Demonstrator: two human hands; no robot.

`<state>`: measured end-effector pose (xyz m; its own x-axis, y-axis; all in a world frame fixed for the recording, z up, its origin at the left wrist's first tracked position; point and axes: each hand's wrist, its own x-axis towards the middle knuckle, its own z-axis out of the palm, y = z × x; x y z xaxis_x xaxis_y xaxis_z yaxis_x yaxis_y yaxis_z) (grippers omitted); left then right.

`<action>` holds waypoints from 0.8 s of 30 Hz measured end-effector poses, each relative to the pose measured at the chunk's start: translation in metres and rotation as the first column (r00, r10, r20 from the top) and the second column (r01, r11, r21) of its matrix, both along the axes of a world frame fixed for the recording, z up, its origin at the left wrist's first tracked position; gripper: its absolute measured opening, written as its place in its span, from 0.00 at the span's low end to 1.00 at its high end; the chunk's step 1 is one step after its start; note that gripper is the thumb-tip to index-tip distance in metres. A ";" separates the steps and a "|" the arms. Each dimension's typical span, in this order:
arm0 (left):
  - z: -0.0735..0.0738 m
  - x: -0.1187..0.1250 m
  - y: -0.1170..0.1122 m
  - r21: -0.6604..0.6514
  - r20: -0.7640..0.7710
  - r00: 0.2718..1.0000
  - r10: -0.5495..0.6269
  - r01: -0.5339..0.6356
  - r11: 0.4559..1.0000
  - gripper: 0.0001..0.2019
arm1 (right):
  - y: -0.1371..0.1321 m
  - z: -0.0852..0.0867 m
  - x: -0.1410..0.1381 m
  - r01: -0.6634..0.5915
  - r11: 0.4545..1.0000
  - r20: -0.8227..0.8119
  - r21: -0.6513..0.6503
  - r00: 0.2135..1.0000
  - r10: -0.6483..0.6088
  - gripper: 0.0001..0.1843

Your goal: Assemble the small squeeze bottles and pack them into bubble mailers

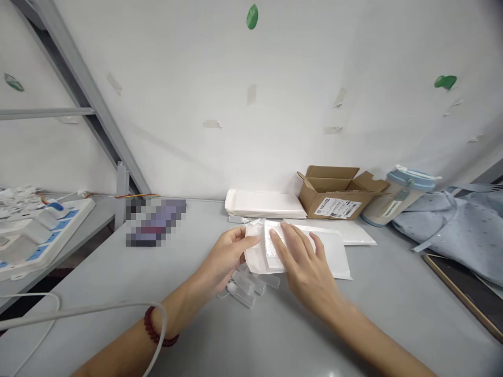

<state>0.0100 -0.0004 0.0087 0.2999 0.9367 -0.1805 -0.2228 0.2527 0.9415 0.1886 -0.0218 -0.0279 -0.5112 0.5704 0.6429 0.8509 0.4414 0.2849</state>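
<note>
My left hand [231, 254] pinches the left end of a white padded envelope [255, 256], thumb in front. Across the envelope's front lies my right hand [306, 262], fingers stretched and somewhat apart, their tips touching a glossy folded part; its thumb is not plainly visible. The envelope is tilted towards me. Just below it, several small clear plastic bottles [244, 296] lie on the grey table, partly covered by the envelope and my left hand. Behind my hands, another flat white envelope [359, 235] rests on the table.
A stack of white envelopes [267, 203] lies by the wall, beside an open cardboard box [334, 204]. Farther right are a blue-lidded cup [396, 199], a light blue cloth bag [459, 225] and a phone [463, 293]. White cables [118, 303] cross at left, near a power strip [51, 241].
</note>
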 end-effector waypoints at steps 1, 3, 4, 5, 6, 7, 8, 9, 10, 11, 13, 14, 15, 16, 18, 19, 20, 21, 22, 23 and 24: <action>-0.001 0.000 0.000 0.012 -0.011 1.000 0.017 -0.017 1.000 0.13 | 0.001 0.000 0.001 0.010 1.000 0.001 -0.017 1.000 -0.010 0.31; -0.002 0.000 0.000 0.023 -0.046 0.998 0.043 -0.042 0.999 0.12 | 0.003 0.000 0.002 0.032 0.997 -0.014 -0.073 0.999 -0.033 0.31; -0.003 0.001 0.000 0.027 -0.061 0.997 0.049 -0.047 0.999 0.12 | 0.003 0.000 0.002 0.046 0.994 -0.031 -0.103 0.998 -0.049 0.31; -0.004 0.003 -0.001 0.033 -0.069 0.996 0.049 -0.047 0.998 0.12 | 0.004 0.000 0.002 0.061 0.990 -0.051 -0.129 0.996 -0.068 0.31; -0.004 0.004 -0.002 0.041 -0.071 0.997 0.042 -0.039 0.998 0.12 | 0.004 0.000 0.002 0.076 0.987 -0.073 -0.144 0.993 -0.087 0.32; -0.005 0.006 -0.002 0.048 -0.069 0.997 0.033 -0.030 0.998 0.12 | 0.005 -0.001 0.001 0.092 0.985 -0.096 -0.146 0.990 -0.107 0.33; -0.005 0.008 -0.003 0.053 -0.068 0.997 0.029 -0.026 0.998 0.12 | 0.005 -0.001 0.001 0.107 0.985 -0.118 -0.135 0.985 -0.123 0.34; -0.005 0.010 -0.004 0.053 -0.067 0.997 0.029 -0.025 0.998 0.12 | 0.005 -0.002 0.001 0.117 0.986 -0.136 -0.115 0.982 -0.132 0.34; -0.004 0.012 -0.006 0.048 -0.067 0.997 0.034 -0.031 0.998 0.13 | 0.005 -0.004 0.000 0.123 0.988 -0.152 -0.094 0.979 -0.136 0.33; -0.004 0.013 -0.007 0.040 -0.070 0.997 0.036 -0.033 0.999 0.13 | 0.005 -0.005 0.000 0.119 0.990 -0.158 -0.081 0.979 -0.131 0.32; -0.003 0.015 -0.008 0.040 -0.074 0.997 0.025 -0.023 0.999 0.14 | 0.005 -0.008 0.000 0.099 0.993 -0.154 -0.071 0.982 -0.109 0.29; -0.003 0.016 -0.009 0.041 -0.075 0.997 0.018 -0.015 0.999 0.14 | 0.005 -0.009 -0.001 0.097 0.993 -0.154 -0.064 0.982 -0.106 0.29; -0.002 0.016 -0.009 0.051 -0.080 0.997 0.011 -0.007 0.999 0.15 | 0.005 -0.010 -0.001 0.094 0.994 -0.146 -0.063 0.984 -0.102 0.29; -0.002 0.016 -0.009 0.069 -0.092 0.996 0.006 0.000 0.998 0.16 | 0.005 -0.010 -0.001 0.092 0.994 -0.139 -0.061 0.985 -0.099 0.29; -0.004 0.015 -0.009 0.147 -0.143 0.990 0.013 0.008 0.989 0.17 | 0.006 -0.010 -0.001 0.089 0.994 -0.122 -0.060 0.988 -0.096 0.28; -0.005 0.015 -0.009 0.204 -0.189 0.981 0.032 0.007 0.979 0.18 | 0.006 -0.009 -0.001 0.089 0.994 -0.116 -0.061 0.989 -0.096 0.28; -0.006 0.015 -0.009 0.270 -0.245 0.968 0.062 0.006 0.963 0.18 | 0.007 -0.009 0.000 0.093 0.994 -0.111 -0.064 0.989 -0.099 0.27; -0.008 0.014 -0.010 0.340 -0.303 0.947 0.105 0.005 0.940 0.18 | 0.008 -0.008 0.001 0.098 0.993 -0.106 -0.072 0.989 -0.106 0.26; -0.010 0.014 -0.010 0.412 -0.360 0.920 0.153 0.010 0.911 0.17 | 0.009 -0.007 0.002 0.105 0.991 -0.102 -0.083 0.988 -0.113 0.24; -0.012 0.015 -0.010 0.482 -0.412 0.889 0.200 0.026 0.876 0.15 | 0.010 -0.006 0.003 0.113 0.989 -0.099 -0.097 0.988 -0.122 0.23; -0.014 0.015 -0.010 0.549 -0.457 0.856 0.240 0.059 0.834 0.13 | 0.011 -0.004 0.005 0.120 0.986 -0.097 -0.113 0.987 -0.131 0.21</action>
<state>0.0252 -0.0104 -0.0054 0.2193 0.9429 0.2507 0.3070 -0.3105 0.8996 0.1934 -0.0110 -0.0315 -0.3649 0.6941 0.6206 0.9239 0.3524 0.1492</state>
